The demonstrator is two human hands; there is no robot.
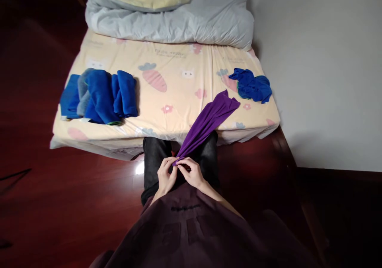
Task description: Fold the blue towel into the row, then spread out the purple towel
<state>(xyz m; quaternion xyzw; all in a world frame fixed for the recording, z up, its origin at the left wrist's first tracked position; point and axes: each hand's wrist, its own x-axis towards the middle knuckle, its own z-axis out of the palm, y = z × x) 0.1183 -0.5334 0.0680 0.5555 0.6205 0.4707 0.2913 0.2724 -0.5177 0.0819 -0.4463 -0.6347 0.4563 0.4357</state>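
A purple cloth (205,118) stretches from my fingertips up over the edge of the bed, its far end spread on the sheet. My left hand (166,175) pinches the gathered near end between thumb and fingers. Close beside it, my right hand (191,172) pinches the same end, the two sets of fingertips almost touching. Both hands are above my lap, between my dark trouser legs. The small bit of cloth right under the fingertips is mostly hidden.
Several rolled or folded blue cloths (101,94), one greyish, lie on the bed's left. A crumpled blue cloth (253,87) lies at the right. Behind them is a bundled pale quilt (167,29). A white wall (322,77) borders the bed's right side; the floor (74,192) is dark red.
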